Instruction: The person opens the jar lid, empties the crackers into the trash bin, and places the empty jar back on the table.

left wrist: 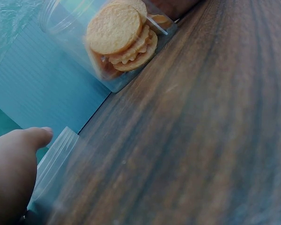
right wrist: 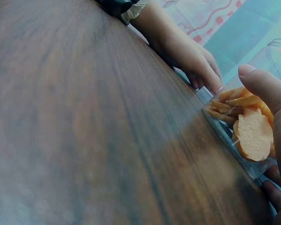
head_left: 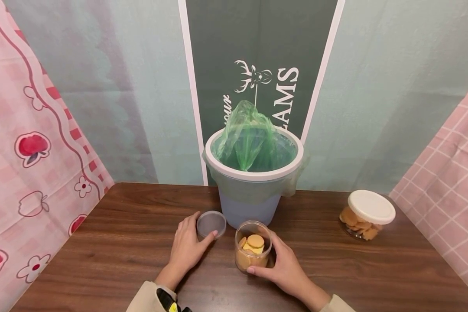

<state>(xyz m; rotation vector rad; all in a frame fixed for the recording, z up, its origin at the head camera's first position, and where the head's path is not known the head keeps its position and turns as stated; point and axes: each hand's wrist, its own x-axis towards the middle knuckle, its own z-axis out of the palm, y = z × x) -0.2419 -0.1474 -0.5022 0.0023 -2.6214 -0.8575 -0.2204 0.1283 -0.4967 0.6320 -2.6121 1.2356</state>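
Observation:
My left hand holds a round translucent lid low on the table, thumb at its near right edge and fingers along its left side. In the left wrist view the lid's ribbed rim shows beside the thumb. My right hand grips a clear uncovered jar from its right side, thumb in front. Round yellow-brown biscuits lie inside this jar, some with wavy edges in the left wrist view. The right wrist view shows the jar's base close over the wood, biscuits stacked behind its wall.
Just behind both hands stands a pale bin with a white rim and a green plastic bag bunched in its mouth. Farther right is another biscuit jar under a white lid. Printed cloths hang around the brown wooden table.

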